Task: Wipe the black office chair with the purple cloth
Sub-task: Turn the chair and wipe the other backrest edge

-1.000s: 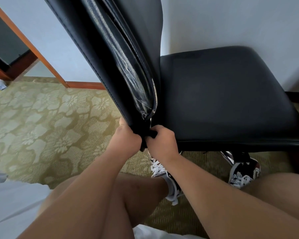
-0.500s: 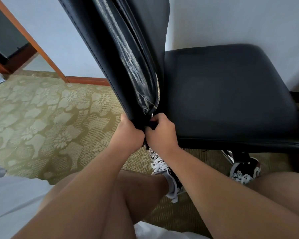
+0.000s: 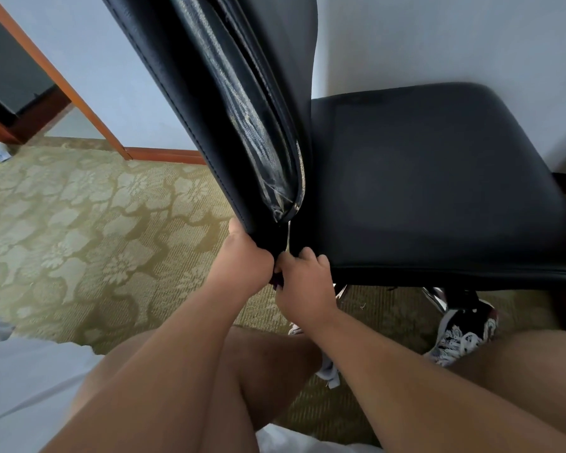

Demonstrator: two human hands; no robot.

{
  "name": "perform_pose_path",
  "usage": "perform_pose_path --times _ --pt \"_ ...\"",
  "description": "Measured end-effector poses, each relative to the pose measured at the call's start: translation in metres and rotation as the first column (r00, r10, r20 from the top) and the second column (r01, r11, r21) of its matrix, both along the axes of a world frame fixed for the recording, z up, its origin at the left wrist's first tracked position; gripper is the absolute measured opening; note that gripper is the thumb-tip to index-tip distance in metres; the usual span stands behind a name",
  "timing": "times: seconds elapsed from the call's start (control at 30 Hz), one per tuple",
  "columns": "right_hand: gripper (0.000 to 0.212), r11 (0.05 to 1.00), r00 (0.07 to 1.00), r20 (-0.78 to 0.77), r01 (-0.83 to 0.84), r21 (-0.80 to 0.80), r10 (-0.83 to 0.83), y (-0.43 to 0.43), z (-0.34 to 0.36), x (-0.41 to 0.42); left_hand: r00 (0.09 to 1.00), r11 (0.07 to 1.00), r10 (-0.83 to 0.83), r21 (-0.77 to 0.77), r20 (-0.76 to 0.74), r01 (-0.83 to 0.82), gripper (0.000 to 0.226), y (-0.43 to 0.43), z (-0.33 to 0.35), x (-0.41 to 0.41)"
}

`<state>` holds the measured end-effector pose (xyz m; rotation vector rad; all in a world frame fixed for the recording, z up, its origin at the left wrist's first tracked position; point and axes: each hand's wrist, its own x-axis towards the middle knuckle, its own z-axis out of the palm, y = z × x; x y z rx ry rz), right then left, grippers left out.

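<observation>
At the crease low on the black office chair (image 3: 438,191), under its backrest (image 3: 190,93), hard rubbing could have torn the backrest's cracked side further, and the cloth could have jammed in that gap. Your left hand (image 3: 245,259) gripped the backrest's lower corner. Your right hand (image 3: 304,286) was curled, apparently pinching the purple cloth (image 3: 276,280), only a sliver showing between both hands.
</observation>
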<state>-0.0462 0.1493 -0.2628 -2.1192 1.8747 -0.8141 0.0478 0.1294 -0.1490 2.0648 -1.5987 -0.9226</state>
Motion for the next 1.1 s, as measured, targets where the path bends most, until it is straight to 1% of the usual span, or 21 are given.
perform_pose_path --times 0.07,0.1,0.13,0.17,0.2,0.27,0.3,0.37,0.43,0.5,0.57,0.63,0.73,0.8,0.87,0.9,0.93,1.0,1.03,1.07,1.1 --pt "0.030 0.990 0.968 0.236 0.061 0.130 -0.091 -0.006 0.017 -0.004 1.000 1.000 0.000 -0.010 0.003 0.000 0.044 -0.001 0.001 0.000" --pt "0.030 0.970 0.921 0.353 0.086 0.228 -0.165 -0.011 0.025 -0.007 1.000 1.000 -0.002 -0.014 0.007 0.002 0.044 -0.001 0.001 0.000" --pt "0.029 0.944 0.870 0.429 0.112 0.310 -0.244 -0.015 0.032 -0.010 1.000 1.000 -0.003 -0.016 0.008 0.003 0.045 -0.001 0.002 0.000" --pt "0.028 0.927 0.830 0.468 0.145 0.346 -0.304 -0.020 0.038 -0.012 1.000 1.000 -0.005 -0.018 0.008 0.005 0.046 0.000 0.003 -0.001" --pt "0.027 0.919 0.795 0.498 0.183 0.348 -0.347 -0.025 0.042 -0.015 1.000 1.000 -0.008 -0.017 0.007 0.008 0.047 0.000 0.003 -0.001" --pt "0.026 0.921 0.722 0.576 0.256 0.293 -0.383 -0.036 0.054 -0.021 1.000 1.000 -0.014 -0.015 0.017 0.014 0.046 0.001 0.003 -0.001" --pt "0.026 0.930 0.690 0.624 0.266 0.253 -0.367 -0.043 0.061 -0.026 1.000 1.000 -0.015 -0.015 0.025 0.016 0.044 0.001 0.003 -0.001" --pt "0.026 0.957 0.663 0.690 0.214 0.197 -0.290 -0.055 0.075 -0.036 0.999 1.000 -0.018 -0.016 0.043 0.019 0.043 0.001 0.001 0.000" --pt "0.025 0.968 0.653 0.716 0.129 0.215 -0.246 -0.057 0.076 -0.040 0.998 1.000 -0.020 -0.016 0.054 0.021 0.042 0.000 -0.001 0.000" --pt "0.024 0.962 0.650 0.717 0.085 0.260 -0.251 -0.051 0.064 -0.040 0.998 1.000 -0.025 -0.013 0.057 0.026 0.041 0.000 -0.002 -0.001" --pt "0.023 0.954 0.697 0.675 0.043 0.297 -0.241 -0.042 0.050 -0.038 0.998 1.000 -0.030 -0.007 0.054 0.031 0.040 0.000 -0.002 0.000" --pt "0.023 0.950 0.779 0.593 0.010 0.312 -0.203 -0.041 0.040 -0.038 0.999 1.000 -0.027 0.007 0.045 0.027 0.039 0.001 -0.002 0.000" --pt "0.031 0.948 0.878 0.461 -0.025 0.316 -0.131 -0.041 0.039 -0.039 0.999 1.000 -0.008 0.021 0.032 0.007 0.039 0.001 -0.002 -0.001" --pt "0.031 0.944 0.907 0.411 -0.054 0.327 -0.090 -0.040 0.043 -0.040 0.999 1.000 -0.002 0.023 0.034 0.002 0.038 0.002 -0.002 -0.003" --pt "0.024 0.925 0.895 0.433 -0.071 0.374 -0.106 -0.039 0.047 -0.044 0.999 1.000 0.002 0.025 0.034 -0.003 0.037 0.003 0.000 -0.004" --pt "0.021 0.911 0.863 0.485 -0.076 0.405 -0.144 -0.038 0.049 -0.047 0.999 1.000 0.000 0.024 0.037 -0.001 0.038 0.003 0.001 -0.005" --pt "0.019 0.895 0.807 0.557 -0.084 0.438 -0.197 -0.036 0.052 -0.050 0.999 1.000 -0.004 0.025 0.040 0.003 0.040 0.004 0.001 -0.005" --pt "0.021 0.868 0.636 0.711 -0.126 0.479 -0.300 -0.031 0.062 -0.055 1.000 0.999 0.001 0.036 0.028 -0.002 0.043 0.006 0.003 -0.007" --pt "0.022 0.863 0.558 0.764 -0.156 0.481 -0.325 -0.028 0.070 -0.056 1.000 0.999 0.002 0.036 0.026 -0.003 0.043 0.007 0.004 -0.007" --pt "0.023 0.864 0.522 0.788 -0.172 0.473 -0.327 -0.024 0.077 -0.058 1.000 0.999 0.001 0.037 0.024 -0.001 0.045 0.009 0.005 -0.008" --pt "0.025 0.870 0.519 0.794 -0.174 0.461 -0.317 -0.022 0.083 -0.059 1.000 0.999 -0.001 0.041 0.024 0.000 0.048 0.011 0.005 -0.009"
